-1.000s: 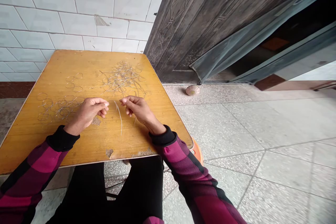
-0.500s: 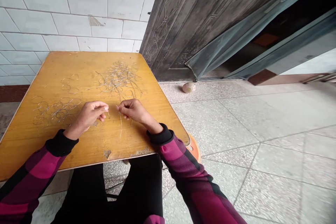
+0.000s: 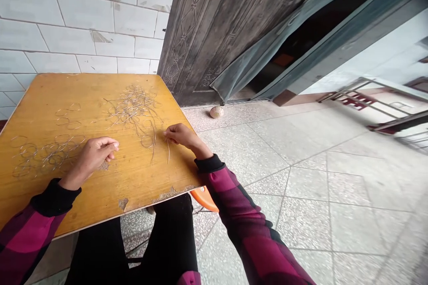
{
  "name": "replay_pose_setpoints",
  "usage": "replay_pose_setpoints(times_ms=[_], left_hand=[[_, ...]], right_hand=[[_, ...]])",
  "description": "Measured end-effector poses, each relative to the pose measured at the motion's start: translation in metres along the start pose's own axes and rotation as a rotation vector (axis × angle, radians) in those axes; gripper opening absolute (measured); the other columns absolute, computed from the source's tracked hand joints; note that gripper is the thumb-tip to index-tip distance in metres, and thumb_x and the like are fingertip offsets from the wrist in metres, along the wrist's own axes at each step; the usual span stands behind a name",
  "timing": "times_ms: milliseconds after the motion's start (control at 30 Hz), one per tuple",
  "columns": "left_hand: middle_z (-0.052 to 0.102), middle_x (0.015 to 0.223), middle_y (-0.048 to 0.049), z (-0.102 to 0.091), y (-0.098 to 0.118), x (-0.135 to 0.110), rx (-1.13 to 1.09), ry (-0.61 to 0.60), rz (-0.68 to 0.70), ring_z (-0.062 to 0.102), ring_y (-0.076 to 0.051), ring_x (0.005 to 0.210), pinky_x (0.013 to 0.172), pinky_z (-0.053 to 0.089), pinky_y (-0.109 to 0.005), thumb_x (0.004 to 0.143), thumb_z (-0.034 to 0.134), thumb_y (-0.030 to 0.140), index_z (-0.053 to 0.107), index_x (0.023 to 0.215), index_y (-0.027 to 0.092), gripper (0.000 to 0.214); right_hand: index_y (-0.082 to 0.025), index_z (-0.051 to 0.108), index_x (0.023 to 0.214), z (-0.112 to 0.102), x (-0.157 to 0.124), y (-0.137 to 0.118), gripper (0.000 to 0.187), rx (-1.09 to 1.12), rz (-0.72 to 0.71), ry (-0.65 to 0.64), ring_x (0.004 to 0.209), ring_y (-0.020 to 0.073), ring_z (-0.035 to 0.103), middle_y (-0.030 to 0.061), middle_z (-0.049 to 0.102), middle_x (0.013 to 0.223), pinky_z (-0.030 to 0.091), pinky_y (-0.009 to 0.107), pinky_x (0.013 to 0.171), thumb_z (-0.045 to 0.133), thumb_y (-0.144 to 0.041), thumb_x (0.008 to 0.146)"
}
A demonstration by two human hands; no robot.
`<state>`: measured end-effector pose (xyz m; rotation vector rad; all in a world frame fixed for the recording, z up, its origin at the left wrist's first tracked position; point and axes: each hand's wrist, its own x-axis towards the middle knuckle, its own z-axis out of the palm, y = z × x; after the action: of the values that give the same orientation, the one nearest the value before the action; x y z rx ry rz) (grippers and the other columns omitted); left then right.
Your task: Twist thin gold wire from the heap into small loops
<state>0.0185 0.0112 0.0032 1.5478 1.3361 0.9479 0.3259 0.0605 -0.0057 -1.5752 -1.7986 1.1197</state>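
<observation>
My right hand (image 3: 182, 136) is pinched closed over the right part of the yellow wooden table (image 3: 133, 173). A thin pale wire (image 3: 168, 152) hangs down from its fingertips. My left hand (image 3: 96, 155) is also closed, thumb against fingers, and anything between the tips is too small to make out. Beside its knuckles lies a spread pile of looped thin wires (image 3: 50, 153). Farther back, a tangled heap of similar wires (image 3: 135, 104) covers the table's middle, with several loose strands trailing toward my right hand. A few separate loops (image 3: 68, 116) rest between the two piles.
A white tiled wall (image 3: 70, 9) borders the table's far side. To the right are a dark carved door (image 3: 200, 31) and a speckled tile floor (image 3: 250, 151) with a round pale object (image 3: 216, 112) on it. Part of an orange stool (image 3: 205, 198) shows under the table's right corner.
My hands have moved apart, the right one going rightward with the wire. The short end seen at my left fingertips is no longer visible. My view has turned to the right.
</observation>
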Motion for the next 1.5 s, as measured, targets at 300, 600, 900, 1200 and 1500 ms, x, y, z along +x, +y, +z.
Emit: replay_pose_setpoints(times_ms=[300, 600, 900, 1200, 1500], left_hand=[[0.060, 0.051, 0.0010, -0.002, 0.005, -0.002, 0.036, 0.003, -0.009, 0.055, -0.012, 0.048, 0.049, 0.042, -0.022, 0.070, 0.065, 0.036, 0.069, 0.071, 0.016, 0.020], [0.060, 0.053, 0.0007, -0.006, 0.011, -0.002, 0.093, 0.061, 0.030, 0.055, -0.012, 0.049, 0.051, 0.041, -0.023, 0.071, 0.064, 0.035, 0.069, 0.071, 0.017, 0.019], [0.067, 0.069, -0.0008, -0.080, 0.024, -0.006, 0.337, 0.362, 0.138, 0.057, -0.015, 0.061, 0.056, 0.039, -0.026, 0.074, 0.062, 0.031, 0.070, 0.075, 0.022, 0.012], [0.063, 0.073, -0.0059, -0.069, 0.000, -0.003, 1.023, -0.009, 0.199, 0.056, -0.018, 0.060, 0.054, 0.031, -0.027, 0.069, 0.056, 0.013, 0.065, 0.063, 0.019, 0.013], [0.065, 0.088, -0.0117, -0.065, -0.001, 0.005, 1.066, 0.014, 0.088, 0.062, -0.022, 0.071, 0.061, 0.040, -0.032, 0.073, 0.050, 0.013, 0.065, 0.066, 0.015, 0.017]], right_hand=[[-0.015, 0.055, 0.055, -0.004, -0.010, 0.011, 0.033, -0.121, 0.073, 0.098, 0.043, 0.0078, 0.048, 0.0003, 0.055, 0.050, 0.036, 0.022, 0.046, 0.057, -0.037, 0.079], [-0.015, 0.068, 0.077, -0.017, -0.056, 0.007, 0.027, -0.290, -0.002, 0.177, 0.053, 0.0127, 0.061, 0.0030, 0.066, 0.063, 0.041, 0.024, 0.054, 0.054, -0.036, 0.083], [-0.016, 0.071, 0.088, 0.040, -0.083, -0.041, 0.021, -0.321, -0.426, -0.022, 0.071, 0.0167, 0.064, 0.0081, 0.072, 0.084, 0.044, 0.028, 0.065, 0.054, -0.030, 0.089], [-0.015, 0.068, 0.092, 0.110, -0.068, -0.082, 0.015, -0.515, -0.600, -0.224, 0.068, 0.0149, 0.059, 0.0080, 0.068, 0.084, 0.036, 0.027, 0.060, 0.055, -0.023, 0.091], [-0.015, 0.070, 0.092, 0.112, -0.044, -0.109, 0.015, -0.433, -0.644, -0.220, 0.069, 0.0129, 0.059, 0.0058, 0.069, 0.085, 0.036, 0.025, 0.062, 0.056, -0.021, 0.090]])
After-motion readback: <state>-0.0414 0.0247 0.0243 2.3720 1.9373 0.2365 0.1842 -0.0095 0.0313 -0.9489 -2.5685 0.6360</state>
